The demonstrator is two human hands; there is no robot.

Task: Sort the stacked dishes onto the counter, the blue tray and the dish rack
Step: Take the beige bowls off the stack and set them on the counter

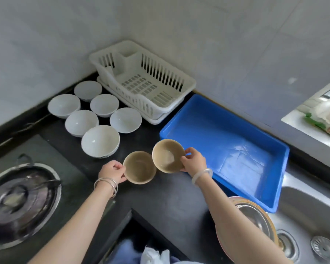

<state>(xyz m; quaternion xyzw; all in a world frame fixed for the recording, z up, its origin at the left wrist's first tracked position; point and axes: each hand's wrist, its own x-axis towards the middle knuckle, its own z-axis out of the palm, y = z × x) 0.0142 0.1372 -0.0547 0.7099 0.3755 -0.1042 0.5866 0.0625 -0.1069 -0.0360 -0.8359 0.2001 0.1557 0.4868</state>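
Note:
My left hand (111, 172) grips the left rim of a tan bowl (139, 167) low over the black counter (168, 202). A second tan bowl (168, 156), tilted toward me, is held at its right rim by my right hand (193, 161), just beside the near left corner of the blue tray (227, 149). The tray holds nothing. Several white bowls (100, 141) stand upright on the counter to the left. The white dish rack (143, 80) sits in the back corner with nothing in it. A stack of dishes (255, 216) shows partly behind my right forearm.
A gas stove burner (21, 201) lies at the left. The steel sink (312, 225) with its drain strainer is at the right. A window sill with a packet (324, 119) is at the far right. Tiled walls close off the back.

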